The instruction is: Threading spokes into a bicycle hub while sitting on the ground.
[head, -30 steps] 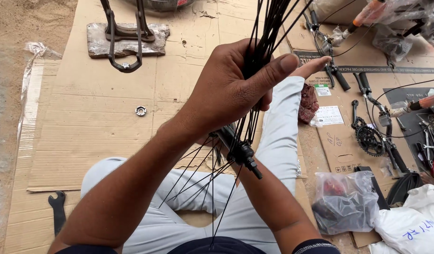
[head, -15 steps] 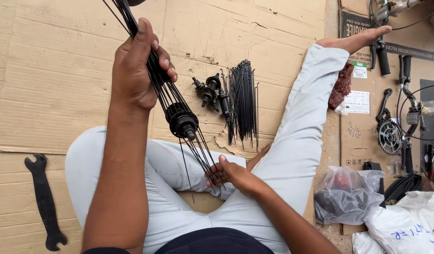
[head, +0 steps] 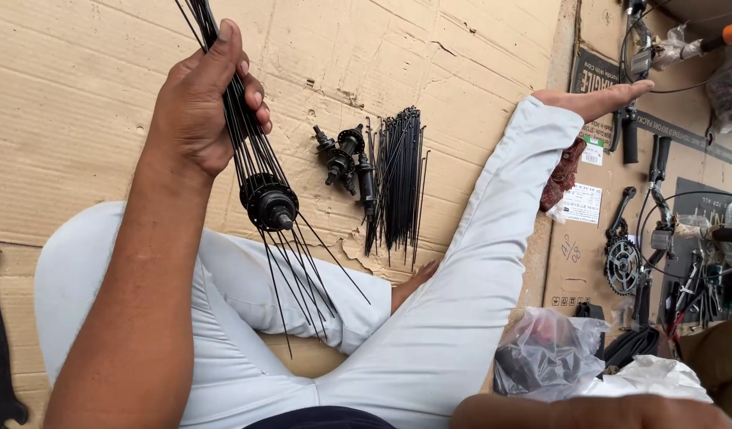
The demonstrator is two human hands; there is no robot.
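Seen from the head camera, a bundle of thin black spokes (head: 243, 131) is being gripped in the left hand (head: 199, 103), the fingers being wrapped tightly around it and the thumb being pressed along its top. The forearm is being held raised above the lap, angled up from the lower left. A black wheel hub (head: 269, 205) is being carried just below the fist, with loose spoke ends being fanned out over the white trousers (head: 429, 334). On the cardboard floor covering (head: 80, 95), a second pile of spokes (head: 398, 179) is being kept beside spare hubs (head: 342, 159). The right hand is being hidden below the frame; only its forearm (head: 588, 411) is being shown.
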